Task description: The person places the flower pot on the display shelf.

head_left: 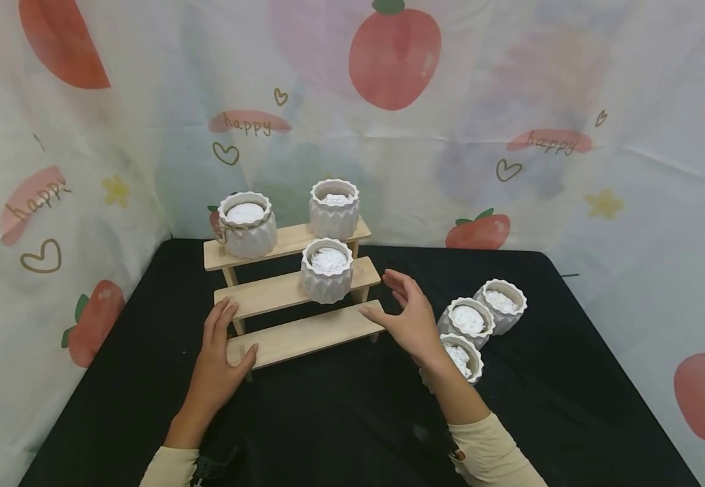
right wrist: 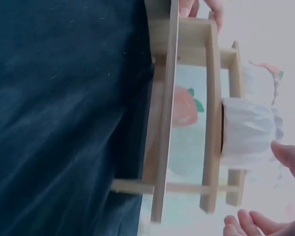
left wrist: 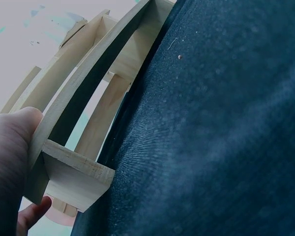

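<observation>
So there's a three-tier wooden stand (head_left: 304,333) sitting on a black-covered table (head_left: 578,385), a bit left of centre. The left hand (head_left: 214,362) has its left end: thumb over the front of the bottom shelf, fingers round the end, so basically clamped on the wood. The right hand (head_left: 412,323) hangs by the other end with thumb and fingers spread well apart and nothing between them; from the right wrist its thumb is near the middle-tier pot (head_left: 327,285). That white fluted pot sits toward the right of its shelf. Up top you've got a twine-tied pot (head_left: 254,238) on the left and a plain pot (head_left: 335,218) on the right. Three more pots (head_left: 467,319) are bunched on the table past the right forearm, which partly hides the nearest one. Fruit-print backdrop (head_left: 395,61) behind everything.
</observation>
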A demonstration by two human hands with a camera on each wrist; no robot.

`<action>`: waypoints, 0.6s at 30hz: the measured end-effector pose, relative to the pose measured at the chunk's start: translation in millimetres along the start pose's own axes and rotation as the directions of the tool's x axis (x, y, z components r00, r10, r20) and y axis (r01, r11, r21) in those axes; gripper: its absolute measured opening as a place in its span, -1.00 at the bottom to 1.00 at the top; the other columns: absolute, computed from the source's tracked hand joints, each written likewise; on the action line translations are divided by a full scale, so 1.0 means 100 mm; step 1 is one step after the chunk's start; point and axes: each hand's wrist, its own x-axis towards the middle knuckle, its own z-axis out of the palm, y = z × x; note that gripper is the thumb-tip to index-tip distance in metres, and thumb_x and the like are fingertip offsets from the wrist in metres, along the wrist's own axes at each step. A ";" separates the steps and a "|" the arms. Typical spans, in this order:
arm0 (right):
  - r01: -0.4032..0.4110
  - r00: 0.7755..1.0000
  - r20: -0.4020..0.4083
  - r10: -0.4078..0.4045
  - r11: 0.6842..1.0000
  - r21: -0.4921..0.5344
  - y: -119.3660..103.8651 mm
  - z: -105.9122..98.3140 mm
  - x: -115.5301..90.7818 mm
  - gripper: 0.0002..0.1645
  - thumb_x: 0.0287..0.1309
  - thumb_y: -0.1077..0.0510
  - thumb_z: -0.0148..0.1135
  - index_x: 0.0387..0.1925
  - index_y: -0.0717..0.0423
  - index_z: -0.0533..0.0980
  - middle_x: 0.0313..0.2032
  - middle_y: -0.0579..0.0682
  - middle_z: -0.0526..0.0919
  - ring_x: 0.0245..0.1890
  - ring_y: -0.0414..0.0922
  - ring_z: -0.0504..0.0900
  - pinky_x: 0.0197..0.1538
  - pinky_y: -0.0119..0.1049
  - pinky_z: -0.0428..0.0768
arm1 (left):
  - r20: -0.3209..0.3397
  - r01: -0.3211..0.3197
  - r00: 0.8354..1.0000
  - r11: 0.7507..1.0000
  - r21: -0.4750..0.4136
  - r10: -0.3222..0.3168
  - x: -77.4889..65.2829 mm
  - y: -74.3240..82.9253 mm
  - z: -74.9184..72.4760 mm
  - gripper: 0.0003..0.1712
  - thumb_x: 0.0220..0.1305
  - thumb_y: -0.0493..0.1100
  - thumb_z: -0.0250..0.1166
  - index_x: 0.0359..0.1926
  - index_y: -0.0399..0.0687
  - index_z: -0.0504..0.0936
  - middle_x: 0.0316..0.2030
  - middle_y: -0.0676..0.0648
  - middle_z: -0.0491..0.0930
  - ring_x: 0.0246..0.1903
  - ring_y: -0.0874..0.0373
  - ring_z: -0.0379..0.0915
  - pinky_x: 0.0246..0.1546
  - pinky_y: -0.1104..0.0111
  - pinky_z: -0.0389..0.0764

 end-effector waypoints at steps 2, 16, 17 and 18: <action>-0.012 1.000 0.005 0.012 1.000 0.025 0.01 -0.06 -0.05 -0.07 0.12 0.17 0.59 0.44 0.21 0.33 0.38 0.16 0.42 0.42 0.03 0.35 0.44 -0.14 0.23 | 0.006 0.002 1.000 1.000 0.002 -0.002 0.00 0.00 -0.01 0.09 0.15 -0.33 0.53 0.60 -0.02 0.14 0.60 -0.10 -0.06 0.48 -0.14 0.04 0.14 -0.10 0.37; -0.056 0.998 0.010 0.055 0.996 0.068 0.06 -0.39 -0.38 -0.28 0.17 0.21 0.55 0.32 0.20 0.45 0.28 0.10 0.53 0.35 0.00 0.45 0.38 -0.23 0.32 | 0.007 0.016 1.000 1.000 -0.006 -0.016 -0.01 -0.01 -0.01 0.10 0.16 -0.33 0.52 0.62 0.03 0.13 0.60 -0.08 -0.06 0.48 -0.15 0.04 0.13 -0.11 0.37; -0.064 0.998 0.014 0.063 0.996 0.060 0.08 -0.42 -0.41 -0.29 0.18 0.21 0.54 0.31 0.19 0.45 0.28 0.10 0.53 0.35 0.00 0.45 0.38 -0.22 0.32 | 0.010 0.019 1.000 1.000 -0.006 -0.019 -0.01 -0.01 -0.01 0.10 0.16 -0.32 0.52 0.62 0.04 0.13 0.60 -0.08 -0.06 0.48 -0.14 0.04 0.14 -0.11 0.36; -0.073 0.997 0.017 0.072 0.996 0.046 0.09 -0.45 -0.45 -0.30 0.19 0.19 0.54 0.31 0.19 0.45 0.28 0.10 0.53 0.35 0.00 0.45 0.38 -0.21 0.32 | 0.010 0.020 1.000 1.000 -0.003 -0.020 -0.02 -0.01 0.00 0.10 0.16 -0.31 0.52 0.62 0.05 0.13 0.60 -0.07 -0.06 0.48 -0.13 0.03 0.15 -0.09 0.35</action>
